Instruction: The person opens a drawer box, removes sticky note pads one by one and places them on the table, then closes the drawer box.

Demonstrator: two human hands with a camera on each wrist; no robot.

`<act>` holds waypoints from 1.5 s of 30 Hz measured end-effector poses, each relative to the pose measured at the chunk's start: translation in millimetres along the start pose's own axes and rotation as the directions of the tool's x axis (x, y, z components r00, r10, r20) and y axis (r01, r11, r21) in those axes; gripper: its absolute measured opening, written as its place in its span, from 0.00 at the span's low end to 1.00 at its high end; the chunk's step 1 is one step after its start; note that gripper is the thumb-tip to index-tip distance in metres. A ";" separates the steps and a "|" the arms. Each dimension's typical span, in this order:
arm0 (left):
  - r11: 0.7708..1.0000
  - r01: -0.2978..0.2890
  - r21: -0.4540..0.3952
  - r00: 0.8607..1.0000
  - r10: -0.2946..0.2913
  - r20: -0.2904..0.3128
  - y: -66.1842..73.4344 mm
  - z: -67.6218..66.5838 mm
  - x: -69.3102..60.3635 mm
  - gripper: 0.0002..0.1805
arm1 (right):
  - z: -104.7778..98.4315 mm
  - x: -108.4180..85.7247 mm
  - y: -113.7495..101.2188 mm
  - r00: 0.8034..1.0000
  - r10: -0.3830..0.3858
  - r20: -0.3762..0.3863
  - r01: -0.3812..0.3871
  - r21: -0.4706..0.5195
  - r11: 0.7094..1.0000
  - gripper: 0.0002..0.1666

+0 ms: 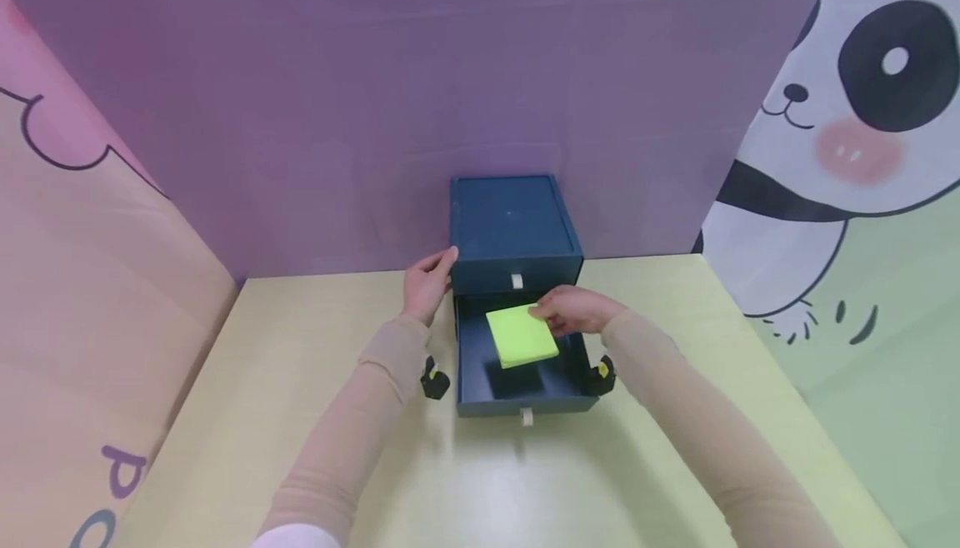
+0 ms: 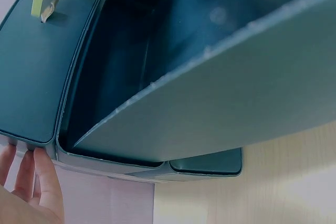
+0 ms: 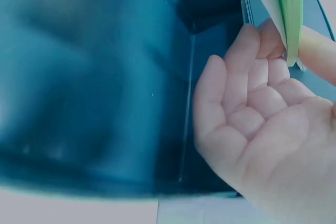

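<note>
A dark blue drawer box (image 1: 516, 219) stands against the back wall, one drawer (image 1: 487, 408) pulled out below its front panel with a pale tab. My right hand (image 1: 581, 309) pinches a yellow-green sticky note pad (image 1: 522, 336) by one corner, between thumb and fingers, over the open drawer. In the right wrist view, the loose sheet edges of the pad (image 3: 295, 19) show at the top. My left hand (image 1: 427, 281) rests on the box's left side near the top front corner. Its fingers (image 2: 47, 179) lie fairly straight against that side in the left wrist view.
Black wrist cameras hang beside the drawer at left (image 1: 435, 381) and right (image 1: 602, 376). Another closed drawer (image 2: 207, 163) shows beyond the pulled-out one. The pale wooden table (image 1: 315, 381) meets a purple back wall (image 1: 337, 115) and printed side walls, the right one with a panda (image 1: 825, 198).
</note>
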State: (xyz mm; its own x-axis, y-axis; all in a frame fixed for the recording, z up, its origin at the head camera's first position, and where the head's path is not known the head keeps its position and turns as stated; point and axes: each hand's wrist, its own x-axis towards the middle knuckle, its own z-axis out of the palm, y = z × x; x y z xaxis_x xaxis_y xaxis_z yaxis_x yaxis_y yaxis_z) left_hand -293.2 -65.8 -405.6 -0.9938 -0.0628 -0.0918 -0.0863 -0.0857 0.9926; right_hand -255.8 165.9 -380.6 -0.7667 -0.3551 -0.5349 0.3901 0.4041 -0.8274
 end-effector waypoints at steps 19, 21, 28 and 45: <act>1.000 -0.005 0.017 1.000 0.005 -0.004 3.7 4.0 0.0 0.24 | -47.0 -27.5 23.1 0.999 -0.014 -0.030 0.014 0.003 1.000 0.11; 1.000 -0.001 0.013 1.000 0.001 0.002 3.4 2.9 -0.7 0.24 | -50.4 -30.5 26.4 0.999 0.002 -0.032 -0.001 0.006 1.000 0.14; 1.000 0.005 0.004 1.000 -0.005 -0.021 0.8 -1.7 -2.1 0.23 | -58.1 -35.8 46.1 0.998 0.041 -0.039 -0.039 0.041 0.998 0.15; 1.000 -0.010 -0.001 1.000 0.010 -0.008 -0.7 0.2 -0.1 0.23 | -102.2 -64.7 120.0 0.994 0.079 -0.077 -0.076 0.041 0.996 0.12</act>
State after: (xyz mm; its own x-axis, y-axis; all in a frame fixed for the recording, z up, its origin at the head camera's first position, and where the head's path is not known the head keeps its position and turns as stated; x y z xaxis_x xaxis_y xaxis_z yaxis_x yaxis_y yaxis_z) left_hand -293.0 -65.5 -406.4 -0.9940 -0.0717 -0.0827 -0.0764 -0.0857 0.9934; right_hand -211.5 323.6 -427.8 -0.7709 -0.2558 -0.5834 0.4673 0.3952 -0.7908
